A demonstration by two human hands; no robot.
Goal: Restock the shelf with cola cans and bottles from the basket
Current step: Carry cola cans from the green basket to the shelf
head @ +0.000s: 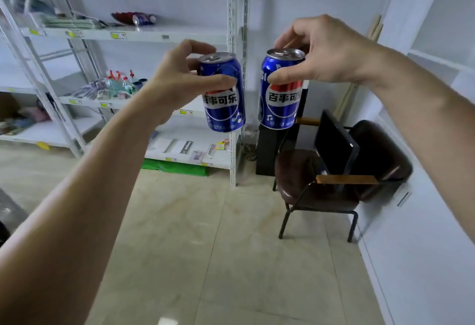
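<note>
A: Well, what is each hand holding?

B: The left hand point(177, 78) has a blue can point(223, 93), just left of the frame's middle. Its grip is closed round the can's upper part, thumb across the front, fingers behind the rim. That can tilts a little, top leaning left.

A: And the other one?

B: The right hand point(318, 57) comes in from the upper right and clasps a second can point(281, 90) near its top, thumb on the front, fingers over the lid. This one hangs nearly upright. The two cans are side by side, close but apart, both in the air above the floor point(205, 247).

A: Where is the shelf?

B: Behind the hands, filling the upper left: a white metal shelf point(232, 93) with several levels. On the top level lies another can point(142, 19) on its side next to a red dish point(123, 16). The middle level carries spray bottles point(120, 81) and small packets; the lowest holds flat packets, with something green point(174, 168) under it.

A: Anything to the right?

B: A dark chair point(334, 178) against the white wall, a black panel point(334, 142) propped on its seat.
</note>
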